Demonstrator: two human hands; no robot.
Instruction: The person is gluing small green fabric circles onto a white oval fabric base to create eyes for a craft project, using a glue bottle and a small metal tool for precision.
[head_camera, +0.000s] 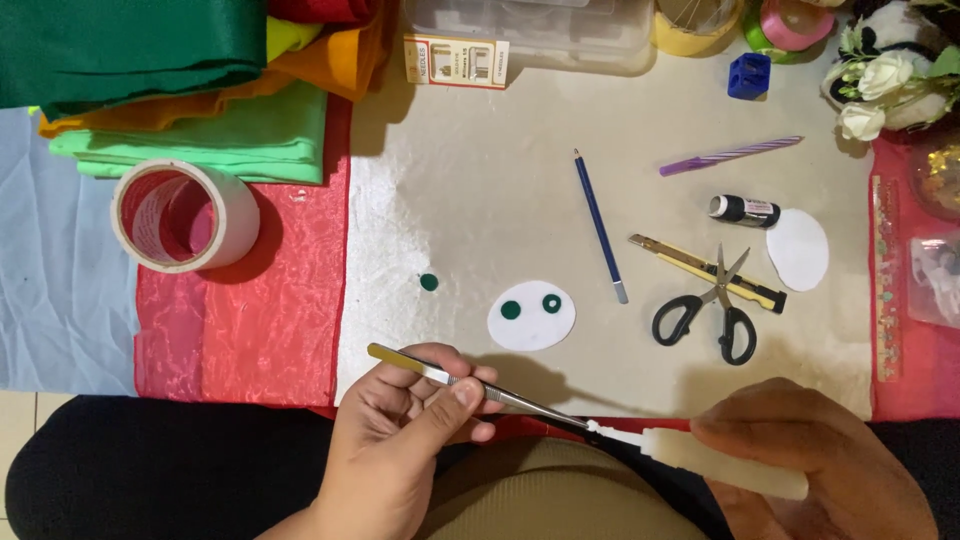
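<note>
My left hand (400, 435) pinches metal tweezers (470, 385) near the table's front edge. Their tip reaches right to the nozzle of a white glue tube (720, 462), which my right hand (820, 460) grips. What the tweezer tip holds is too small to tell. Just beyond my hands lies a white felt oval (532, 315) with two dark green dots on it. A third green dot (429, 282) lies loose to its left.
Black scissors (712, 305), a yellow box cutter (705, 270), a blue pencil (600, 225), a purple pencil (730, 155), a small black bottle (745, 209) and another white oval (798, 248) lie to the right. A tape roll (185, 215) and folded felt sheets (190, 100) sit left.
</note>
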